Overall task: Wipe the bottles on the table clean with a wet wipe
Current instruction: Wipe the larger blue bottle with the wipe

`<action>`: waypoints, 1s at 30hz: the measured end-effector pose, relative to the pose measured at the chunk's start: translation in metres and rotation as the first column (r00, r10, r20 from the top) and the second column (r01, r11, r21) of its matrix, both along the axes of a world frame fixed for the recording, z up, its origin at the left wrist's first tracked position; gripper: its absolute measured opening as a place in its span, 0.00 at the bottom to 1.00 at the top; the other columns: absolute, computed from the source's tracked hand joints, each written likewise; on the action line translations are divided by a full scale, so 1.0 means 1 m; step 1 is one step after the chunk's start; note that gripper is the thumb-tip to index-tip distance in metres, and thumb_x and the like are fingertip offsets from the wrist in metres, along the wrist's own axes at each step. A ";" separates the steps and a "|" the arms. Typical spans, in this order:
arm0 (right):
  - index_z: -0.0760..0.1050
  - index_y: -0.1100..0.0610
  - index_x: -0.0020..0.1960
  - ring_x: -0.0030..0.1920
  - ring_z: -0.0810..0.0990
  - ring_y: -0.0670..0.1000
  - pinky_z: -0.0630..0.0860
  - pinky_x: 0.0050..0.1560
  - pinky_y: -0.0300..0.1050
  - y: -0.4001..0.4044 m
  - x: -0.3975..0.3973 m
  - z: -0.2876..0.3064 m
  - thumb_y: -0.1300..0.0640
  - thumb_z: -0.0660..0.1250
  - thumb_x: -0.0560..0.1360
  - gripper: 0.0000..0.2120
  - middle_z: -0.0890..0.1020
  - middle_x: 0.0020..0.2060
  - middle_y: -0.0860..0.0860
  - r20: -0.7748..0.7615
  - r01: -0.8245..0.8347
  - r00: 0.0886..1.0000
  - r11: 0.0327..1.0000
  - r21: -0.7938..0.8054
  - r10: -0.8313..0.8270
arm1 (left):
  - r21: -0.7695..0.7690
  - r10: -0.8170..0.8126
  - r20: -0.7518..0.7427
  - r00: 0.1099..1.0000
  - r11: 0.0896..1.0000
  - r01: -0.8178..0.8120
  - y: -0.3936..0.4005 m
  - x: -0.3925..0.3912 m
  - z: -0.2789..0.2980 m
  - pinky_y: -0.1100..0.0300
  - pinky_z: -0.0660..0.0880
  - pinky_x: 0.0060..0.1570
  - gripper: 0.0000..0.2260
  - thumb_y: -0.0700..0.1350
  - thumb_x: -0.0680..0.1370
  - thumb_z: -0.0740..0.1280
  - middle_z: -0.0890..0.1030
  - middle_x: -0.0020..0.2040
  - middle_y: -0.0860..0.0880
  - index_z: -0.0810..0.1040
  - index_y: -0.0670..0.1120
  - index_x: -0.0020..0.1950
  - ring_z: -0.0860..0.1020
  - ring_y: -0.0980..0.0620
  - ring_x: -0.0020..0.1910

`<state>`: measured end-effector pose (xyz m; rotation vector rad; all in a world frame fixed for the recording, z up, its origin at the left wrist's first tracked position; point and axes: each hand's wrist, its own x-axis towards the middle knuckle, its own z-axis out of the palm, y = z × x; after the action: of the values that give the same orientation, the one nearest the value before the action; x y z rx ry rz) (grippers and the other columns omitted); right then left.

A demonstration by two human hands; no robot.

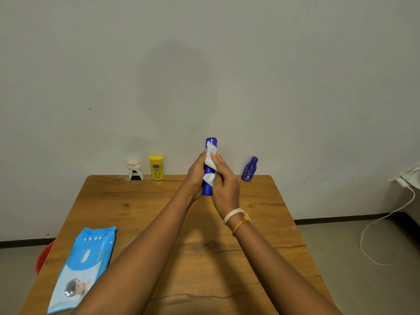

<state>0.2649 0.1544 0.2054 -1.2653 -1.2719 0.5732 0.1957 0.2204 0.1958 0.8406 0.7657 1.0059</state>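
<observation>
A tall blue bottle point(207, 188) is held upright above the far half of the wooden table point(141, 201). My left hand point(195, 176) grips its left side. My right hand point(223, 185) presses a white wet wipe point(210, 161) against the bottle's front and right side. The wipe wraps the middle of the bottle, and the blue cap shows above it. Along the table's far edge stand a small white bottle point(135, 171), a yellow bottle point(156, 168) and a small blue bottle point(249, 169).
A light-blue pack of wet wipes point(81, 267) lies at the near left of the table. A red object point(44, 258) shows past the left edge. A white cable point(384, 219) runs over the floor at right. A plain wall rises behind the table.
</observation>
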 end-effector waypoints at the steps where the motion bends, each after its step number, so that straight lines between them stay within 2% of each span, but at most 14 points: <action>1: 0.69 0.58 0.69 0.67 0.71 0.45 0.70 0.62 0.30 -0.006 -0.003 -0.007 0.71 0.60 0.76 0.23 0.72 0.69 0.51 0.063 0.005 0.998 1.000 0.017 -0.006 | -0.048 -0.010 0.008 1.000 0.999 0.010 0.002 -0.002 0.003 0.59 0.76 0.42 0.20 0.57 0.80 0.58 0.79 0.42 0.45 0.76 0.43 0.60 0.78 0.52 0.40; 3: 0.68 0.59 0.70 0.68 0.71 0.47 0.70 0.65 0.35 -0.018 -0.004 -0.019 0.67 0.60 0.76 0.22 0.71 0.69 0.52 0.190 0.001 0.982 0.998 0.065 -0.014 | -0.116 -0.048 0.031 0.998 0.992 0.051 0.005 -0.006 0.010 0.61 0.73 0.35 0.20 0.57 0.80 0.56 0.73 0.36 0.47 0.74 0.43 0.59 0.74 0.54 0.33; 4: 0.68 0.59 0.70 0.69 0.70 0.48 0.69 0.66 0.36 -0.023 -0.003 -0.025 0.64 0.59 0.77 0.21 0.71 0.69 0.52 0.248 -0.012 0.969 0.997 0.082 -0.008 | -0.131 -0.058 0.032 0.998 0.990 0.061 0.007 -0.008 0.012 0.61 0.72 0.34 0.19 0.58 0.79 0.58 0.72 0.35 0.47 0.73 0.44 0.59 0.73 0.54 0.32; 7: 0.71 0.58 0.68 0.69 0.70 0.48 0.67 0.67 0.35 -0.038 0.001 -0.035 0.59 0.55 0.75 0.22 0.73 0.67 0.53 0.376 -0.063 0.926 0.995 0.082 0.027 | -0.104 -0.027 0.034 0.999 0.994 0.031 0.010 -0.012 0.006 0.56 0.76 0.37 0.22 0.59 0.73 0.67 0.75 0.38 0.47 0.71 0.43 0.57 0.77 0.51 0.37; 9: 0.74 0.58 0.65 0.67 0.73 0.50 0.69 0.65 0.34 -0.042 0.009 -0.037 0.60 0.56 0.74 0.21 0.75 0.65 0.54 0.415 -0.090 0.909 0.991 0.103 0.040 | -0.092 -0.016 0.051 0.999 0.996 0.020 0.010 -0.016 0.001 0.53 0.78 0.39 0.23 0.60 0.74 0.67 0.77 0.41 0.46 0.71 0.42 0.57 0.79 0.49 0.40; 11: 0.77 0.60 0.62 0.63 0.77 0.50 0.74 0.62 0.37 -0.038 0.018 -0.030 0.65 0.59 0.74 0.18 0.78 0.61 0.55 0.377 -0.045 0.926 0.985 0.167 -0.021 | -0.091 -0.023 0.082 0.996 0.995 0.030 0.010 -0.017 -0.002 0.53 0.78 0.42 0.23 0.60 0.77 0.63 0.80 0.43 0.45 0.73 0.42 0.58 0.80 0.48 0.41; 13: 0.78 0.62 0.59 0.60 0.78 0.47 0.75 0.61 0.40 -0.022 0.024 -0.012 0.71 0.60 0.73 0.18 0.81 0.58 0.56 0.250 0.076 0.959 0.973 0.218 -0.131 | -0.098 -0.018 0.079 0.997 0.995 0.026 0.009 -0.017 -0.001 0.53 0.78 0.46 0.22 0.61 0.77 0.62 0.82 0.46 0.44 0.77 0.43 0.57 0.81 0.48 0.43; 16: 0.78 0.62 0.59 0.60 0.77 0.45 0.73 0.63 0.39 0.011 0.028 0.020 0.72 0.57 0.74 0.19 0.81 0.58 0.55 0.109 0.146 0.980 0.972 0.186 -0.168 | -0.091 -0.030 0.138 0.990 0.995 0.043 0.006 -0.013 0.001 0.45 0.72 0.61 0.22 0.59 0.76 0.65 0.81 0.56 0.41 0.78 0.44 0.61 0.79 0.43 0.53; 17: 0.78 0.61 0.59 0.60 0.77 0.46 0.73 0.63 0.40 0.020 0.028 0.027 0.72 0.57 0.74 0.19 0.81 0.58 0.55 0.091 0.132 0.985 0.979 0.157 -0.147 | -0.084 -0.031 0.166 0.986 0.995 0.045 0.004 -0.012 0.004 0.45 0.72 0.61 0.20 0.58 0.77 0.64 0.81 0.56 0.42 0.78 0.45 0.61 0.79 0.43 0.53; 20: 0.79 0.60 0.59 0.59 0.78 0.48 0.75 0.62 0.43 0.029 0.023 0.027 0.71 0.59 0.74 0.18 0.80 0.59 0.54 0.100 0.026 0.994 0.998 0.055 -0.031 | -0.083 -0.030 0.224 0.974 0.995 0.050 0.003 -0.010 0.011 0.52 0.78 0.51 0.15 0.53 0.81 0.58 0.83 0.50 0.44 0.78 0.45 0.57 0.82 0.48 0.47; 22: 0.79 0.60 0.60 0.61 0.76 0.46 0.73 0.62 0.36 0.019 0.018 0.017 0.71 0.60 0.75 0.17 0.78 0.62 0.54 0.119 0.001 0.993 1.000 0.018 -0.003 | -0.112 -0.015 0.251 0.968 0.993 0.044 0.006 -0.013 0.011 0.54 0.80 0.46 0.16 0.53 0.81 0.57 0.83 0.48 0.44 0.78 0.45 0.57 0.82 0.49 0.44; 24: 0.78 0.60 0.61 0.60 0.75 0.44 0.72 0.58 0.29 0.007 0.016 0.004 0.70 0.60 0.76 0.17 0.77 0.62 0.53 0.096 0.006 0.995 1.000 -0.011 -0.005 | -0.123 0.008 0.266 0.964 0.992 0.025 0.008 -0.019 0.011 0.55 0.81 0.45 0.19 0.55 0.81 0.56 0.82 0.47 0.45 0.76 0.44 0.61 0.82 0.50 0.43; 27: 0.77 0.58 0.61 0.61 0.75 0.42 0.73 0.59 0.32 -0.012 0.015 -0.015 0.69 0.61 0.75 0.17 0.77 0.61 0.49 0.050 -0.004 0.999 0.998 -0.056 0.007 | -0.129 0.067 0.255 0.965 0.991 -0.034 0.013 -0.024 0.005 0.56 0.80 0.42 0.21 0.56 0.80 0.58 0.81 0.48 0.46 0.74 0.43 0.66 0.80 0.51 0.43; 30: 0.78 0.56 0.60 0.60 0.77 0.44 0.73 0.55 0.28 -0.023 0.014 -0.024 0.69 0.63 0.74 0.17 0.79 0.60 0.49 -0.026 0.021 0.999 0.997 -0.072 -0.023 | -0.146 0.125 0.229 0.965 0.985 -0.093 0.014 -0.022 0.003 0.55 0.80 0.43 0.20 0.53 0.80 0.61 0.81 0.51 0.44 0.73 0.42 0.65 0.80 0.48 0.46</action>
<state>0.2789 0.1313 0.1812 -1.3252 -1.2227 0.6224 0.1734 0.2345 0.1985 0.5539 0.6714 1.1174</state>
